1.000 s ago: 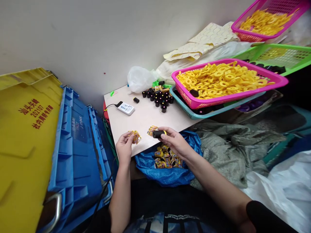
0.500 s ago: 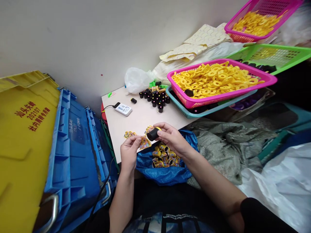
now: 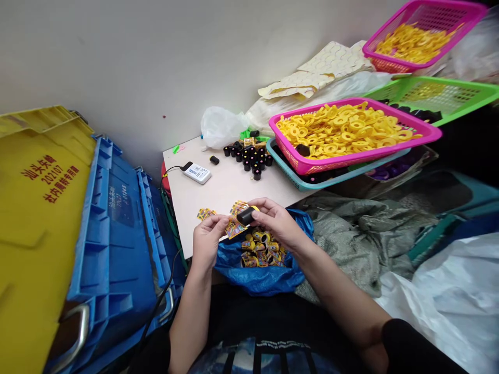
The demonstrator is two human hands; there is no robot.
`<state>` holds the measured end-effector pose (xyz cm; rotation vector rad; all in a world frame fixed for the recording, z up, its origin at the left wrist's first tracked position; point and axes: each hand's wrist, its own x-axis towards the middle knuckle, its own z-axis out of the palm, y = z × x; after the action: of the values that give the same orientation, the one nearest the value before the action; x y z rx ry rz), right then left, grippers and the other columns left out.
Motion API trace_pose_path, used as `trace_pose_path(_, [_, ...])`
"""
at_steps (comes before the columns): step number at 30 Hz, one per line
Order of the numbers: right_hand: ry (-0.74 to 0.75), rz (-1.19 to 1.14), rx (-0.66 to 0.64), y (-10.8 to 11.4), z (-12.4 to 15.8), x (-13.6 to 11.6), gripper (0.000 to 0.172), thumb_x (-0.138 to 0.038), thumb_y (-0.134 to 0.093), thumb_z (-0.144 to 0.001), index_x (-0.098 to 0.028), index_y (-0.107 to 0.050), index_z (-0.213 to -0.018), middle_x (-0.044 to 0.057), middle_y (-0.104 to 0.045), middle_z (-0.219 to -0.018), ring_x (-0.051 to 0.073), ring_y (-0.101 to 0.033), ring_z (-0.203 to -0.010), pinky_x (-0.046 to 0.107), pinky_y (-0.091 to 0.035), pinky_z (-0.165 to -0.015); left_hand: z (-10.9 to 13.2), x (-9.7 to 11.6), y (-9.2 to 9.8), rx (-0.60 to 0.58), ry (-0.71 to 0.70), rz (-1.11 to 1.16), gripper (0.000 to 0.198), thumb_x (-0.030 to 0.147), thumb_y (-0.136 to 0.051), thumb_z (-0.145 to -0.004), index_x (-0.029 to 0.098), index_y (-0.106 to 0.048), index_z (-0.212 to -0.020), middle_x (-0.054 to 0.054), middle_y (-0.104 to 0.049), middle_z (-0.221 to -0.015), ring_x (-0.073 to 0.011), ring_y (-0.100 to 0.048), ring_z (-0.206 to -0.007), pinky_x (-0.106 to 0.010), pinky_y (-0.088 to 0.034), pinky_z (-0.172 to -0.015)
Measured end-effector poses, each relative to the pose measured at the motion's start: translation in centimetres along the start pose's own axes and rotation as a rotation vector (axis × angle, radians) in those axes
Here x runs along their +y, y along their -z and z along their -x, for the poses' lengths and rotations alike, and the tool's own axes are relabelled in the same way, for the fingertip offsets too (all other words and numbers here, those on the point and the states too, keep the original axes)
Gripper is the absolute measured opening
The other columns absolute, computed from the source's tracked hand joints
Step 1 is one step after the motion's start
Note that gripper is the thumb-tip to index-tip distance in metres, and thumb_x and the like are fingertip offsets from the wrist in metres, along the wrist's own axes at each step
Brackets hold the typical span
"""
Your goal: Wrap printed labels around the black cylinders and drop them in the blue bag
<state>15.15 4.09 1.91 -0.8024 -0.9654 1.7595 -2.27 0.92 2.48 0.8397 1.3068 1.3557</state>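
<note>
Black cylinder is pinched by the right hand; printed yellow label, pinched by the left hand, has been drawn in against it. Blue plastic bag is placed at six o'clock.

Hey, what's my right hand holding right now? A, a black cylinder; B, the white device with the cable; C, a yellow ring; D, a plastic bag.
A. The right hand pinches a black cylinder with a yellow rim, while the left hand holds a printed wrapper.
</note>
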Motion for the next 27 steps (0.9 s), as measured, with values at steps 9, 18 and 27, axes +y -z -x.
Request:
trace_pose_path(9, [0.153, 0.116, -0.109, 1.1, 0.4, 0.0, 0.030, -0.028, -0.078, -0.068, -0.024, -0.063, -0.094, 0.003, -0.068, -0.100, 0.017, -0.063, -0.095, 0.032, -0.049, -0.086, -0.2, 0.5, -0.1, -0.065, 0.146, 0.051, 0.032, 0.039, -0.083, -0.055, 0.014, -0.070, -0.071, -0.004, -0.072, -0.075, -0.0123, -0.063, -0.064, -0.022, -0.051, -0.057])
trace_pose_path(18, [0.146, 0.127, -0.158, 1.9, -0.3, 0.6, 0.029, -0.029, -0.076, -0.070, -0.024, -0.063, -0.095, 0.003, -0.068, -0.099, 0.015, -0.064, -0.091, 0.031, -0.049, -0.087, -0.3, 1.0, -0.3, -0.158, 0.254, 0.100, 0.035, 0.039, -0.085, -0.053, 0.013, -0.069, -0.070, -0.004, -0.071, -0.070, -0.0121, -0.062, -0.060, -0.022, -0.052, -0.057])
trace_pose_path(27, [0.125, 0.126, -0.086, 2.4, -0.6, 1.3, 0.031, -0.027, -0.079, -0.066, -0.021, -0.062, -0.092, 0.000, -0.065, -0.086, 0.011, -0.061, -0.074, 0.023, -0.051, -0.068, 0.3, 0.7, -0.8, -0.211, 0.066, -0.059, 0.049, 0.021, -0.086, -0.053, 0.018, -0.069, -0.099, -0.003, -0.073, -0.087, -0.0136, -0.067, -0.075, -0.022, -0.054, -0.067])
